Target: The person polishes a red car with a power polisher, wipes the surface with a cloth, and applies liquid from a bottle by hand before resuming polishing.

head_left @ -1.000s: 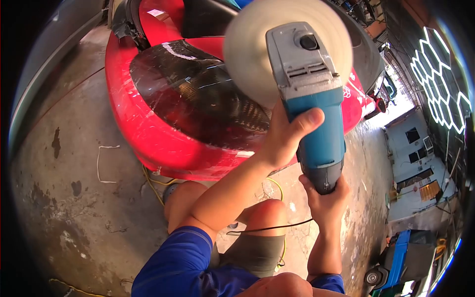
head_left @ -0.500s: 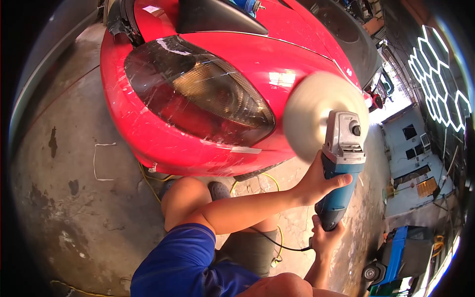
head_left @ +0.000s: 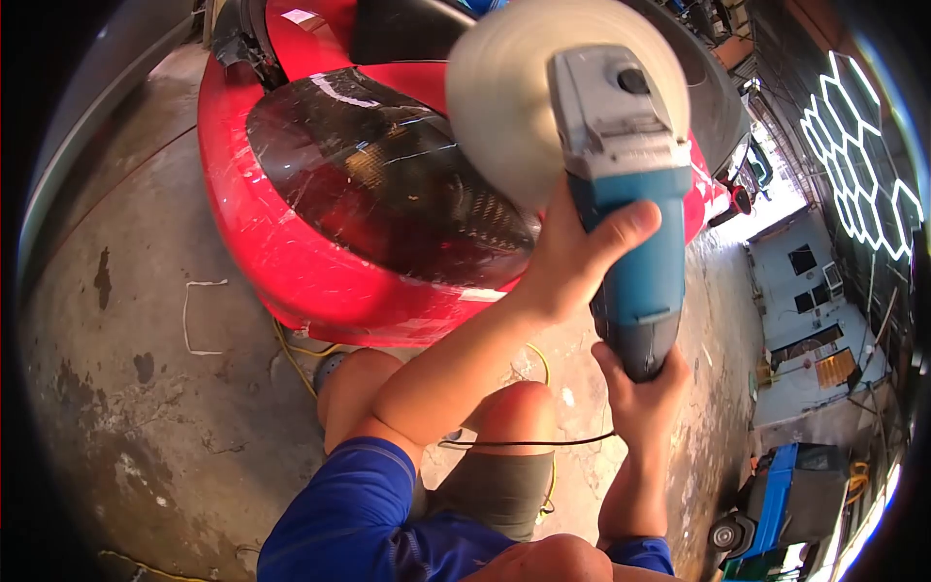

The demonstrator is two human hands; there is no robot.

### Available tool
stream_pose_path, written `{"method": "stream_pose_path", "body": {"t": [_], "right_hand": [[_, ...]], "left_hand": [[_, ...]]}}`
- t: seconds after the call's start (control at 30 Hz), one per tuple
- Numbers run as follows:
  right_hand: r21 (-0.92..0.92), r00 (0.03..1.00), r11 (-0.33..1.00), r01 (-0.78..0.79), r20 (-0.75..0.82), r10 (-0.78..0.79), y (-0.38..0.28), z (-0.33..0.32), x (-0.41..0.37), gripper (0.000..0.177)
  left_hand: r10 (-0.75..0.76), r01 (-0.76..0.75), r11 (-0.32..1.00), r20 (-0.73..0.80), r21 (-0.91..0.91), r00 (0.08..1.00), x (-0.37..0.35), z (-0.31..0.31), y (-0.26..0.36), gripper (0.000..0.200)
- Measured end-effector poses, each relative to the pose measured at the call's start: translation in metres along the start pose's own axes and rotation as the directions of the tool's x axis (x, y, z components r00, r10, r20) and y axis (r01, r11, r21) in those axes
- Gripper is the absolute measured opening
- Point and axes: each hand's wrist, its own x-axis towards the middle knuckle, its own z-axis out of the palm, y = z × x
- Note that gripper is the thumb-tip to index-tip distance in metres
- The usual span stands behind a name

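Polisher [head_left: 621, 184] is up in both hands, over the right end of the headlight [head_left: 388, 194] and between it and the camera. Left hand [head_left: 567, 262] is wrapped round the blue body just behind the grey gear head, fingers closed tight, thumb across the top. Right hand [head_left: 642, 393] is clamped on the tail end, below and right of the headlight, where the black cord [head_left: 524, 444] exits and runs across the knee [head_left: 519, 407]. The pad [head_left: 504, 97] covers the headlight's upper right corner; its edge is blurred, so probably spinning. Can't tell if it touches the lens or the red car [head_left: 281, 262] around it. Handling: I'd guess the tool is heavy and nose-biased, with a rigid body and a motor that will tug at the wrists, so a two-point hold at neck and tail is the right place to take it. The pad is soft and gives under pressure; keep fingers off it. The headlight lens looks hard and glossy with white streaks on it, likely slick and easy to mark. The concrete floor [head_left: 145, 388] lies left of and under the headlight, with a yellow cable [head_left: 291, 359] on it directly below the lens.
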Motion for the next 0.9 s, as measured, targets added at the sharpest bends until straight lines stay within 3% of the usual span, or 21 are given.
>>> {"method": "stream_pose_path", "body": {"t": [0.2, 0.33, 0.53, 0.63, 0.9], "right_hand": [[0.010, 1.000, 1.000, -0.016, 0.001, 0.016, -0.002, -0.002, -0.002, 0.039], [-0.009, 0.986, 0.986, -0.165, 0.015, 0.165, 0.011, -0.023, -0.018, 0.037], [0.015, 0.970, 0.969, -0.245, -0.005, 0.245, 0.036, -0.040, -0.037, 0.038], [-0.016, 0.990, 0.990, -0.137, -0.032, 0.137, 0.050, -0.043, -0.043, 0.030], [-0.006, 0.986, 0.986, -0.164, -0.034, 0.164, 0.074, -0.047, -0.058, 0.031]], "left_hand": [[-0.100, 0.103, 0.993, 0.074, -0.049, 0.992, 0.005, -0.003, 0.005, 0.073], [-0.134, 0.141, 0.986, 0.078, -0.094, 0.988, -0.010, 0.016, -0.020, 0.083], [-0.209, 0.215, 0.971, 0.069, -0.106, 0.976, -0.034, 0.034, -0.047, 0.089], [-0.224, 0.232, 0.968, 0.077, -0.101, 0.971, -0.043, 0.037, -0.061, 0.091], [-0.283, 0.289, 0.952, 0.069, -0.098, 0.957, -0.061, 0.046, -0.073, 0.093]]}}
